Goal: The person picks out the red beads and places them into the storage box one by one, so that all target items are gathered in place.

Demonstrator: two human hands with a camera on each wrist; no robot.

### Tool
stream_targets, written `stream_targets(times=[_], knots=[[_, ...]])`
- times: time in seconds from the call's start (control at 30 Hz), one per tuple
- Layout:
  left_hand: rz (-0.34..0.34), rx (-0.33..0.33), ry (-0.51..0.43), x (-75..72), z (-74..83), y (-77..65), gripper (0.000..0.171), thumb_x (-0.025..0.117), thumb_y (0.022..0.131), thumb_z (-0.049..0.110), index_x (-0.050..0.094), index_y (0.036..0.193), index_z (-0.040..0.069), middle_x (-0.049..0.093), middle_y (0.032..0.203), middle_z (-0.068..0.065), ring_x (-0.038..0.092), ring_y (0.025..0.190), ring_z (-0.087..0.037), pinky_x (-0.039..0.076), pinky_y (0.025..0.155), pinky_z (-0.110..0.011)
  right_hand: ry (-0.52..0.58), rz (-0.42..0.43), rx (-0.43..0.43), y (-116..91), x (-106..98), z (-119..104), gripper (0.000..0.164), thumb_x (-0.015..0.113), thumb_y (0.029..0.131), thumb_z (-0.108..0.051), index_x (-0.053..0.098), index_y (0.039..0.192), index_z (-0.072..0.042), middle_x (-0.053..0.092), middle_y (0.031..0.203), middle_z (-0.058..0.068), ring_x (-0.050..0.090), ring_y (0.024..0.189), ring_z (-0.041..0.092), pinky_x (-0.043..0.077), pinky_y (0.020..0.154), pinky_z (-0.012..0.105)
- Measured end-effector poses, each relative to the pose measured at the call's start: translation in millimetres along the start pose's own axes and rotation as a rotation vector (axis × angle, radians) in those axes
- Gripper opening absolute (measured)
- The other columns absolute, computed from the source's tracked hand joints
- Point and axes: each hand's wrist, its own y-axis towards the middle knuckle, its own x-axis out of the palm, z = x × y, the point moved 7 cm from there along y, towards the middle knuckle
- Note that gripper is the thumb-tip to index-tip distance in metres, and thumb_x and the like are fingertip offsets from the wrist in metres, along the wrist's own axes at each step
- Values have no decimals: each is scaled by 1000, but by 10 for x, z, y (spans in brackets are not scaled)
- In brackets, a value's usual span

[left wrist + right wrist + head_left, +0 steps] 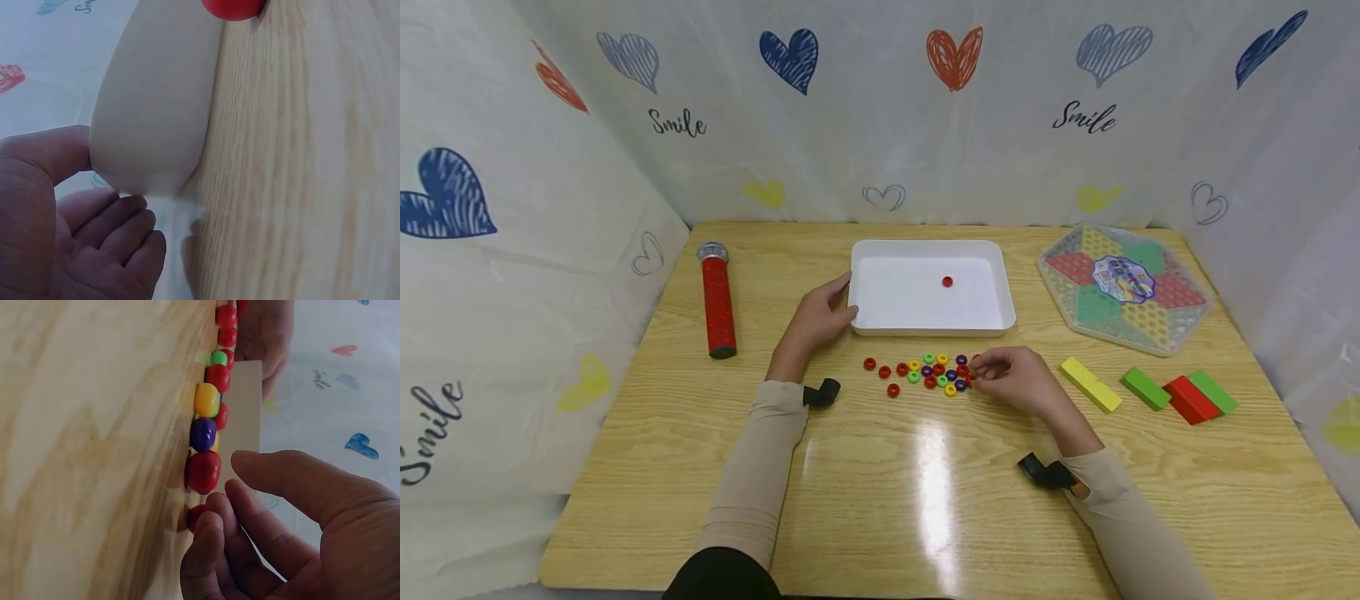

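Note:
At the near left corner of a white tray (925, 327) is my left hand (817, 318). In the left wrist view its thumb touches the tray's rim and its other fingers lie against the side. One red bead (947, 282) lies inside the tray. In front of the tray is a spread of several red, yellow, green and purple beads (938, 369). My right hand (1017, 377) is at their right end. In the right wrist view its thumb and index fingertips are apart, with nothing between them, and lower fingertips overlap a small red bead (195, 517).
A red microphone (718, 304) lies at the left of the wooden table (850, 500). At the back right is a hexagonal Chinese checkers board (1075, 317). Yellow blocks (1090, 385), a green block (1146, 388) and a red block (1191, 400) beside another green one lie right of my right hand.

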Motion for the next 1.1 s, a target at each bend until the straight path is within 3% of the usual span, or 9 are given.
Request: stream_targets(times=[0.2, 0.7, 1.1], knots=[[-4, 11, -43, -3, 37, -20, 68, 66, 96, 19, 37, 157, 12, 37, 163, -6, 33, 152, -22, 32, 124, -36, -20, 24, -13, -7, 21, -4, 21, 77, 86, -10, 77, 105, 0, 74, 95, 12, 63, 82, 14, 54, 71, 26], [-2, 7, -44, -8, 48, -17, 68, 66, 96, 19, 37, 157, 14, 37, 163, -5, 32, 153, -22, 31, 125, -36, -33, 49, 17, -9, 43, 21, 21, 78, 85, -12, 78, 104, -3, 74, 93, 10, 64, 81, 15, 53, 70, 29], [6, 14, -36, 4, 32, -40, 69, 66, 96, 19, 37, 158, 14, 37, 163, -6, 33, 153, -22, 31, 125, -37, -3, 5, -10, 1, -48, -66, 19, 76, 88, -13, 78, 104, -4, 74, 94, 9, 66, 82, 16, 56, 71, 30]])
